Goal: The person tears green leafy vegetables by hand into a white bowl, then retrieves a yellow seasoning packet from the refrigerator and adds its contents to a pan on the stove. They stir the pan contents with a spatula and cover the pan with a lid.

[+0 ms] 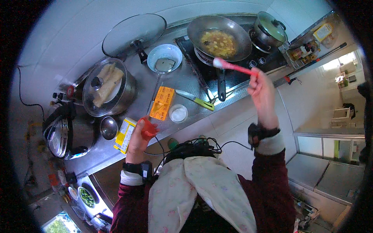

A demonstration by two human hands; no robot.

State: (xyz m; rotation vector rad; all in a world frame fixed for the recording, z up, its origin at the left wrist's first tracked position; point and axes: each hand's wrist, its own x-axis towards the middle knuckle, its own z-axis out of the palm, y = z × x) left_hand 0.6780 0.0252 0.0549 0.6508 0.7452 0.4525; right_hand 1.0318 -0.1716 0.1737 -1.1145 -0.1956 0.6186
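Seasoning, apparently, with red spoon (236, 67) in closed right hand (262, 90) near wok (243, 39) and perhaps a red lid (148, 130) in curled left hand (136, 139) at bench's (182, 81) front edge, calling for steady tipping.

Pinkish-red spoon (237, 67), bowl whitish, perhaps powder-filled, slanted in right hand (262, 90), red piece (149, 129) in left hand (136, 140)

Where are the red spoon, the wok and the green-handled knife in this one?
Red spoon (237, 68): head view, on its handle.
Wok (243, 41): head view, bare inner wall, right side.
Green-handled knife (204, 103): head view, on its handle.
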